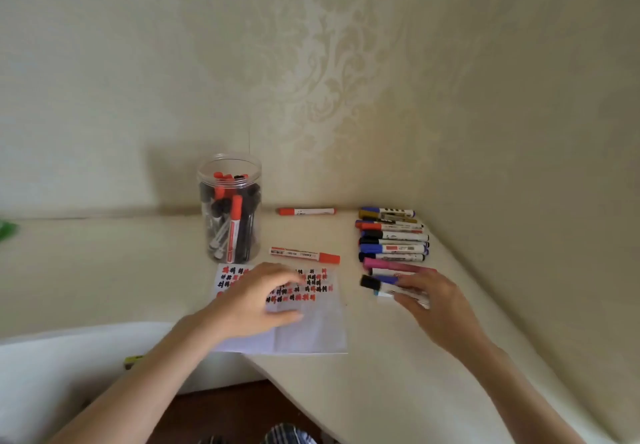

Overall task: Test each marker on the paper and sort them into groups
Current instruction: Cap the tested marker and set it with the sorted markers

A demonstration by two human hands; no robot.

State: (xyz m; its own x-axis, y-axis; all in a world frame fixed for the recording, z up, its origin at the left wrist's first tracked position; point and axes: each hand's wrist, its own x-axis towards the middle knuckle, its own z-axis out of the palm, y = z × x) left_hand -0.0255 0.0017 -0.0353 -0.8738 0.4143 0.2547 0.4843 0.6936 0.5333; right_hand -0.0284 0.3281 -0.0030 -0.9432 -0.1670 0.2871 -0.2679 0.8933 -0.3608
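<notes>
A white paper covered with red and black test marks lies on the cream table. My left hand rests on it with fingers spread and relaxed. My right hand holds a black-capped marker at the near end of a row of sorted markers on the right. Two red markers lie apart: one just above the paper, another by the wall. A clear jar holds several red and black markers.
The table meets the wall at the back and right. A white surface sits at the lower left, with a green object at the far left edge.
</notes>
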